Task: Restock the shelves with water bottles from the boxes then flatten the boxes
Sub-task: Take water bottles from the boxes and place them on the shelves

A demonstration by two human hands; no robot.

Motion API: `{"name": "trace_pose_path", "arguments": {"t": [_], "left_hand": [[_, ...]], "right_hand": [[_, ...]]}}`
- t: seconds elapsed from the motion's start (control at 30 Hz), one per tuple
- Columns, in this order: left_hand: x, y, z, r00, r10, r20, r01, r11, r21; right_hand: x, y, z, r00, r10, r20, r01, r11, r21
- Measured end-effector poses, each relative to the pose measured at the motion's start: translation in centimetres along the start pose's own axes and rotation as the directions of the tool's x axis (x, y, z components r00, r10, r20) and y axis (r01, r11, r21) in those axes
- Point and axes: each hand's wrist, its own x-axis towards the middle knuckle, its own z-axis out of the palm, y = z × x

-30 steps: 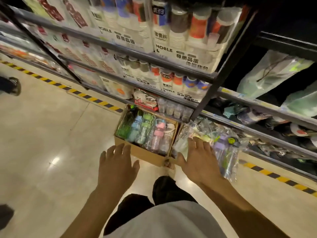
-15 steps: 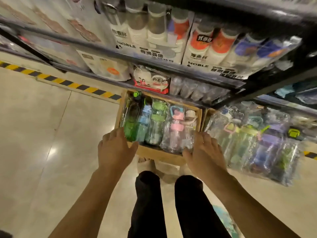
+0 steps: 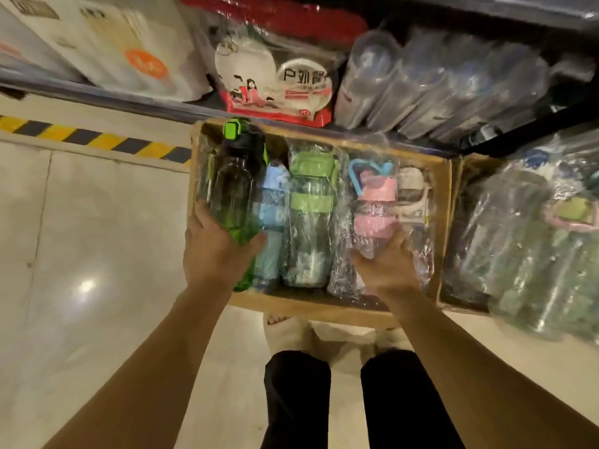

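An open cardboard box sits on the floor against the bottom shelf, packed with several plastic-wrapped water bottles lying side by side. My left hand wraps around the lower part of the dark green bottle at the box's left end. My right hand grips the base of the pink bottle with a blue handle. Between them lie a blue bottle and a light green bottle. A white-lidded bottle lies at the right end.
A second box of wrapped bottles stands to the right. The bottom shelf holds clear bottles, a red packaged set and a white carton. Yellow-black tape marks the floor on the left. My legs stand below the box.
I have bent closer to the box. Both hands moved from its near edge onto the bottles, the left closing on the green one and the right on the pink one.
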Motion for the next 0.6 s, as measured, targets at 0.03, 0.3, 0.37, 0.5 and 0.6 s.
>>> {"name": "trace_pose_path", "arguments": {"t": [0.03, 0.3, 0.37, 0.5, 0.6], "left_hand": [[0.1, -0.3, 0.6, 0.999, 0.019, -0.032, -0.019, 1.000, -0.019], [0.1, -0.6, 1.2, 0.997, 0.036, -0.073, -0.044, 0.993, -0.106], [-0.4, -0.5, 0.6, 0.998, 0.014, -0.057, -0.022, 0.990, -0.137], [-2.4, 0.0, -1.9, 0.999, -0.039, -0.028, 0.033, 0.979, -0.202], [-5.4, 0.9, -5.2, 0.999, -0.034, -0.018, 0.029, 0.970, -0.239]], "right_hand": [[0.6, 0.2, 0.7, 1.000, 0.004, -0.019, -0.003, 1.000, 0.024], [2.2, -0.1, 1.3, 0.992, 0.064, -0.110, -0.053, 0.993, 0.102], [1.6, -0.2, 0.7, 0.993, 0.057, -0.103, -0.038, 0.983, 0.177], [-1.5, 0.0, -1.6, 0.996, 0.026, -0.087, -0.002, 0.964, 0.264], [-5.4, -0.2, -5.0, 0.995, 0.000, -0.096, 0.026, 0.961, 0.275]]}}
